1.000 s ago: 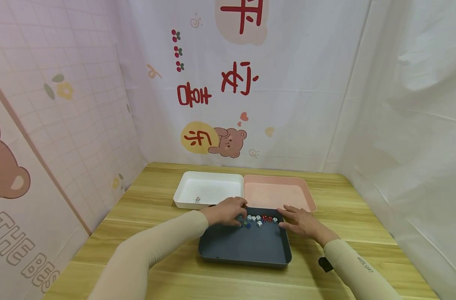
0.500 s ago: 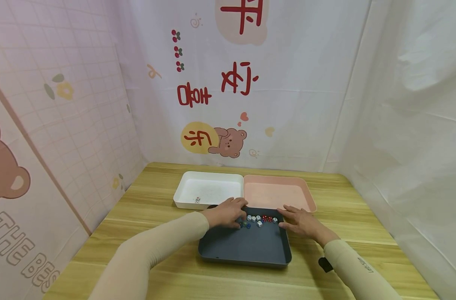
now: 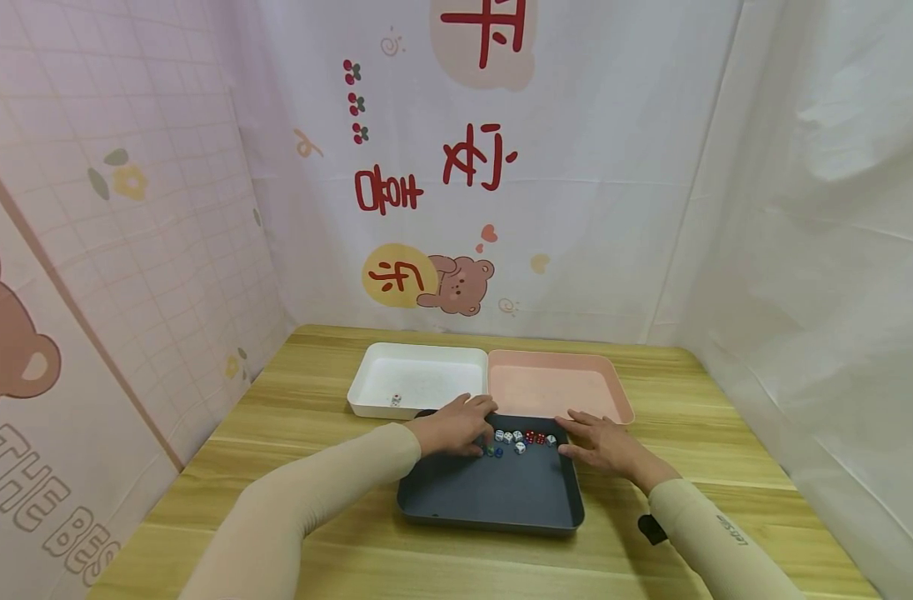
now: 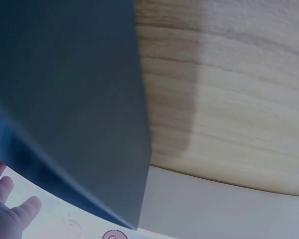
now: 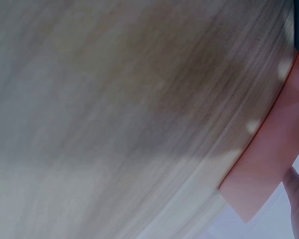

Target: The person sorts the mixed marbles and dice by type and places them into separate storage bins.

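Dice (image 3: 508,437) at the far side of a dark tray (image 3: 486,492)
Left hand (image 3: 452,424) at the leftmost, grip cannot be told; right hand (image 3: 606,444) at right rim, fingers apart.

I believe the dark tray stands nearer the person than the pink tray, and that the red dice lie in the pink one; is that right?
Not quite: the red dice lie in the dark tray, not in the pink tray, as the head view shows. The dark tray does stand nearer the person.
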`<move>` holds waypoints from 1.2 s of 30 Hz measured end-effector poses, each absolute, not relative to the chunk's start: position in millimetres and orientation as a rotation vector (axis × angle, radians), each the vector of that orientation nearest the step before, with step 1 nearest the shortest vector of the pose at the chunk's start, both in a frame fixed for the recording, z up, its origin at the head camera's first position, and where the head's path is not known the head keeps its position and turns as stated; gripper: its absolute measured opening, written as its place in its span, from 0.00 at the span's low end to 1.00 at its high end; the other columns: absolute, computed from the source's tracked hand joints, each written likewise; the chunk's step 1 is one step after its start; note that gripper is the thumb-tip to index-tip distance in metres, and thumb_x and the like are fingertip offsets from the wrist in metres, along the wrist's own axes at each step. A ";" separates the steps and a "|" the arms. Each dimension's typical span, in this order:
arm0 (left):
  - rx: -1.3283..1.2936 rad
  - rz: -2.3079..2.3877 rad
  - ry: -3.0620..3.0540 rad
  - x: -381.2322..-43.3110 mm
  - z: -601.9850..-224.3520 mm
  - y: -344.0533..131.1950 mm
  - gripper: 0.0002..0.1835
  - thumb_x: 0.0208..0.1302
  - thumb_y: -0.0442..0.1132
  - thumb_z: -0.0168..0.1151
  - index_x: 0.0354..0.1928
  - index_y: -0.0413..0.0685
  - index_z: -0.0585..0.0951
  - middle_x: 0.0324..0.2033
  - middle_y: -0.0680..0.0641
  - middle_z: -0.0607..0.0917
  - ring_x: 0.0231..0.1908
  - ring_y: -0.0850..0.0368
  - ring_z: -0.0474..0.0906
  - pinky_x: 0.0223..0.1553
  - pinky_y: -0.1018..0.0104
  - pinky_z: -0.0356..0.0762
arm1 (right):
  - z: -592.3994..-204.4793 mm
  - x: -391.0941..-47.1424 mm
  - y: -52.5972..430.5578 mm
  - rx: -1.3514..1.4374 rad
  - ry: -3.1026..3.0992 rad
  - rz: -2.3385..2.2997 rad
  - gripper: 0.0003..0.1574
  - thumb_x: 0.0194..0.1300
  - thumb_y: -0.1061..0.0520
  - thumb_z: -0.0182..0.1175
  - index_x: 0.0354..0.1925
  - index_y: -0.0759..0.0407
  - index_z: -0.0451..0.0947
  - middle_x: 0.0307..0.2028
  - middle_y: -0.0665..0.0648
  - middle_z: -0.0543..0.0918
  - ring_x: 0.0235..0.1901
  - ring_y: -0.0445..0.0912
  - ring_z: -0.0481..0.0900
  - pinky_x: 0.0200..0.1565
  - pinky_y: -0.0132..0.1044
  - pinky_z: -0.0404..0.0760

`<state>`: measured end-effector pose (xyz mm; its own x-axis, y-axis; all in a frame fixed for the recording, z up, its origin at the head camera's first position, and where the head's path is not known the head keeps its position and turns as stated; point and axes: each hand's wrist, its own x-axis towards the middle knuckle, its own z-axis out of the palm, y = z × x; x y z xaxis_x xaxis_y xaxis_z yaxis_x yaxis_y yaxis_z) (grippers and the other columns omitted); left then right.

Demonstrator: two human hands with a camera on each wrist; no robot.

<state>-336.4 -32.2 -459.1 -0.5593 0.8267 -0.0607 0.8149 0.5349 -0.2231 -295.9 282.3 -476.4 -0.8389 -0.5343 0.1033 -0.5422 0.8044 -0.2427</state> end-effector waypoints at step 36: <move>-1.316 0.021 -2.790 -353.8 -427.7 -23.8 0.09 0.64 0.50 0.68 0.43 0.60 0.88 0.64 0.45 0.72 0.67 0.50 0.64 0.67 0.53 0.61 | -475.4 -294.8 282.1 0.873 -2.961 0.441 0.39 0.72 0.39 0.55 0.70 0.61 0.68 0.67 0.72 0.68 0.67 0.69 0.63 0.64 0.71 0.55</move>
<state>-353.8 -23.8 -427.7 -0.6346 0.7715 0.0457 0.7707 0.6361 -0.0363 -294.8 282.1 -475.4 -0.8429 -0.5285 0.1011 -0.5350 0.8032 -0.2620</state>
